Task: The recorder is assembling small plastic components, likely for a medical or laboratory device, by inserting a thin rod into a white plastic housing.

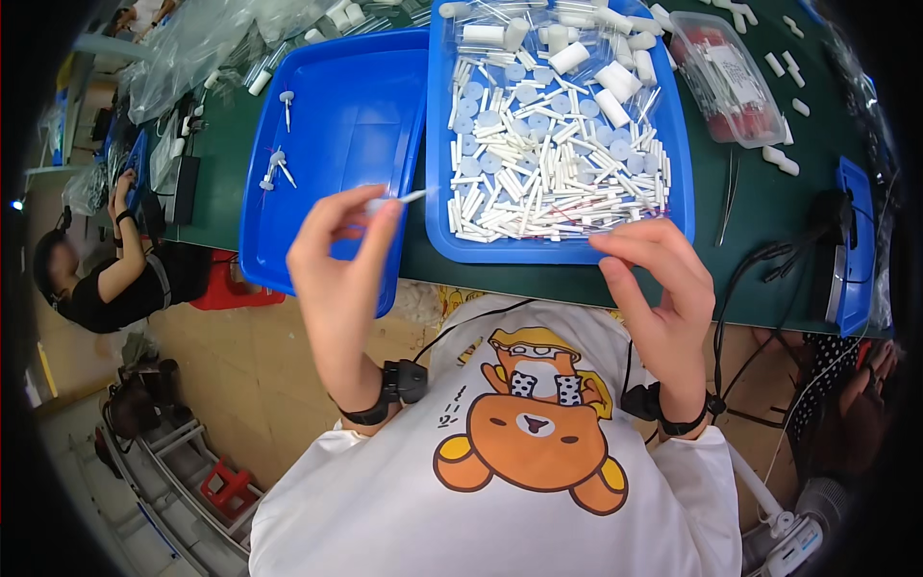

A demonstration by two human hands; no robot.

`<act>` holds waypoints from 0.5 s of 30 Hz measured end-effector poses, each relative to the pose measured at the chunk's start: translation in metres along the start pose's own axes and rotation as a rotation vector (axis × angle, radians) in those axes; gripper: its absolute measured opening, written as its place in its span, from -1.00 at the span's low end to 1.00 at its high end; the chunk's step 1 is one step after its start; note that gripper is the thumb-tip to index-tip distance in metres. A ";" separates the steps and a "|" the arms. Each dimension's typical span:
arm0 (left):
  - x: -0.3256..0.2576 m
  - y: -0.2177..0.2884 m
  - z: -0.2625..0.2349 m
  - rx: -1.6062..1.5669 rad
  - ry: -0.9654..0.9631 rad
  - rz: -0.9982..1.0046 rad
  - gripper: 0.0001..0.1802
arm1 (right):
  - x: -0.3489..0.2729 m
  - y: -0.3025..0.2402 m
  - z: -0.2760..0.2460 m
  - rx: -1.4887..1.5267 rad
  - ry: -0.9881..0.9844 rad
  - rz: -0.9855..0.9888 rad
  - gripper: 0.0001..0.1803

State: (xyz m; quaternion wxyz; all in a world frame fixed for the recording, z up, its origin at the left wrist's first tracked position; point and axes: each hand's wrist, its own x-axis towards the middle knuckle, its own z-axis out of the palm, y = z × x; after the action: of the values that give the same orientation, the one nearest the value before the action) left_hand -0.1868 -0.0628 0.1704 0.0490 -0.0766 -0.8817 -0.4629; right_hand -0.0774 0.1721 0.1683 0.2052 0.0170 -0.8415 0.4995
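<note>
My left hand [336,255] is over the right edge of the left blue tray [336,58], thumb and forefinger pinching a white disc with a thin stem [411,197] that points right. A few similar disc-and-stem pieces [286,108] lie in that tray. Beside it, the right blue tray [567,254] is filled with short white tubes [567,173], pale blue discs [490,162] and larger white cylinders [570,58]. At this tray's near edge my right hand [663,279] is half curled, with a gap between thumb and forefinger and nothing visibly held.
A clear plastic box [735,87] with metal pieces stands at the right, tweezers [729,197] below it. Loose white cylinders [781,160] lie on the green table. Cables [769,255] run down the right side. Another person [96,279] sits at far left, near a red stool [240,287].
</note>
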 end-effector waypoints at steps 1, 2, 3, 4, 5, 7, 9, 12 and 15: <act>0.002 -0.002 -0.006 0.095 0.041 -0.031 -0.80 | -0.001 0.000 -0.001 -0.006 -0.020 -0.007 -0.75; 0.004 -0.004 -0.011 0.190 0.082 -0.062 -0.79 | -0.002 0.000 -0.001 -0.012 -0.039 -0.015 -0.76; 0.007 -0.011 -0.014 0.252 0.086 -0.075 -0.76 | -0.003 -0.001 -0.001 -0.016 -0.058 -0.013 -0.77; 0.009 -0.019 -0.016 0.316 0.089 -0.089 -0.72 | -0.003 -0.003 -0.002 -0.018 -0.079 -0.011 -0.78; 0.010 -0.023 -0.018 0.380 0.093 -0.103 -0.69 | -0.004 -0.004 -0.003 -0.019 -0.100 -0.009 -0.78; 0.009 -0.022 -0.023 0.450 0.078 0.072 -0.64 | -0.005 -0.006 -0.005 -0.017 -0.083 -0.007 -0.79; 0.006 -0.004 -0.033 0.198 -0.087 0.155 -0.58 | -0.005 -0.004 -0.005 -0.022 -0.057 -0.011 -0.79; -0.012 0.054 -0.046 -0.686 -0.570 0.359 -0.60 | -0.009 0.002 -0.008 -0.042 -0.017 -0.016 -0.80; -0.014 0.079 -0.039 -1.024 -0.885 0.548 -0.60 | -0.010 -0.001 -0.006 -0.064 -0.004 -0.014 -0.80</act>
State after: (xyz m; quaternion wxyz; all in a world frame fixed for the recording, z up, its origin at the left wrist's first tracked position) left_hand -0.1578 -0.0517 0.2544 -0.2399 -0.4876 -0.4412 -0.7141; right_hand -0.0658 0.1753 0.1676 0.2075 0.0176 -0.8573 0.4709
